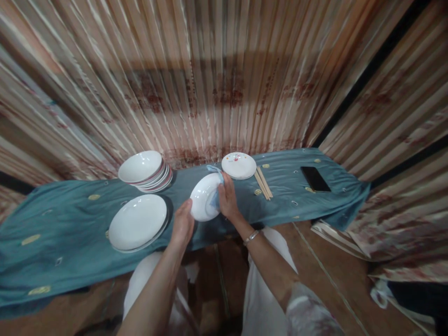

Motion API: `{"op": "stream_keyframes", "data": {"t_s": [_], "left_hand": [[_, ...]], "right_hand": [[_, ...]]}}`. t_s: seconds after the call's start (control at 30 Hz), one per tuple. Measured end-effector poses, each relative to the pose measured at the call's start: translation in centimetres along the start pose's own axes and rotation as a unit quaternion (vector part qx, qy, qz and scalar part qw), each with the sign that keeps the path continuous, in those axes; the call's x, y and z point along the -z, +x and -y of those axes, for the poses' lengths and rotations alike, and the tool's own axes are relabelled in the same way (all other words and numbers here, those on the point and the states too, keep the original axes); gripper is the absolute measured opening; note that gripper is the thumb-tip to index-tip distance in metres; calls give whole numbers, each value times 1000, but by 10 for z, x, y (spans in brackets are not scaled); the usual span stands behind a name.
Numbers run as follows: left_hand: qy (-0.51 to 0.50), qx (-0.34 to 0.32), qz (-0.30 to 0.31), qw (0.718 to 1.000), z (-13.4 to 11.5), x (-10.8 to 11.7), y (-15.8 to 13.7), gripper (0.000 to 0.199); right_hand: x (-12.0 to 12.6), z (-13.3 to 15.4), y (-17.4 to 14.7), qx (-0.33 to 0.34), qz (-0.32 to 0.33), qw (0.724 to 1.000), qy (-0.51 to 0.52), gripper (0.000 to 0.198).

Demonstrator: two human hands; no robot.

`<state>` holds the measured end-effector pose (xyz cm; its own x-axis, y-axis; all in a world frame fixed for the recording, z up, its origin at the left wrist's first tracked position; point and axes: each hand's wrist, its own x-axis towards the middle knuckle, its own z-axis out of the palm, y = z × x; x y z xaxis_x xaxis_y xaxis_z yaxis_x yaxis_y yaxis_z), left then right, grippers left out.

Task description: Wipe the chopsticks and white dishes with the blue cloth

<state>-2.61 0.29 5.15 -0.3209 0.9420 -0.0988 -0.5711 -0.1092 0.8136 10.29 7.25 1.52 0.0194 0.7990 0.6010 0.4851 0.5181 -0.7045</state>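
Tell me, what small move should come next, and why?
Perhaps the right hand should sweep the light-blue cloth leftward over the white dish, since the left hand steadies its left edge and the cloth shows only toward the right.

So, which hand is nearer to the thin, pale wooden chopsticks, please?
Right. The right hand is left of the chopsticks, holding a light-blue cloth against a glossy white round dish; the left hand is farther left, at the dish's rim.
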Motion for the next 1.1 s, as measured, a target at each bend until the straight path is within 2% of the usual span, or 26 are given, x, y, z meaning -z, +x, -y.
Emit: {"op": "stream_keyframes", "data": {"t_s": [0.2,0.5,0.7,0.83,0.97,1.1], "left_hand": [[-4,7,-6,1000,-2,-2,-1,40],[-7,1,-23,1000,2,3,3,38],[8,1,-3,1000,6,0,0,40],[68,17,8,997,11,3,-1,43],[117,41,10,992,14,9,-3,39],[94,84,23,992,12,11,-6,45]], "right_hand": [[-9,-13,-7,-129,-19,982,134,59],[-22,-23,-23,-252,-40,947,195,65],[-12,-22,-8,-224,-45,954,195,62],[0,-26,7,-195,-58,961,189,61],[13,-28,17,-126,-58,980,139,56],[22,-24,22,-40,-54,995,73,51]]}}
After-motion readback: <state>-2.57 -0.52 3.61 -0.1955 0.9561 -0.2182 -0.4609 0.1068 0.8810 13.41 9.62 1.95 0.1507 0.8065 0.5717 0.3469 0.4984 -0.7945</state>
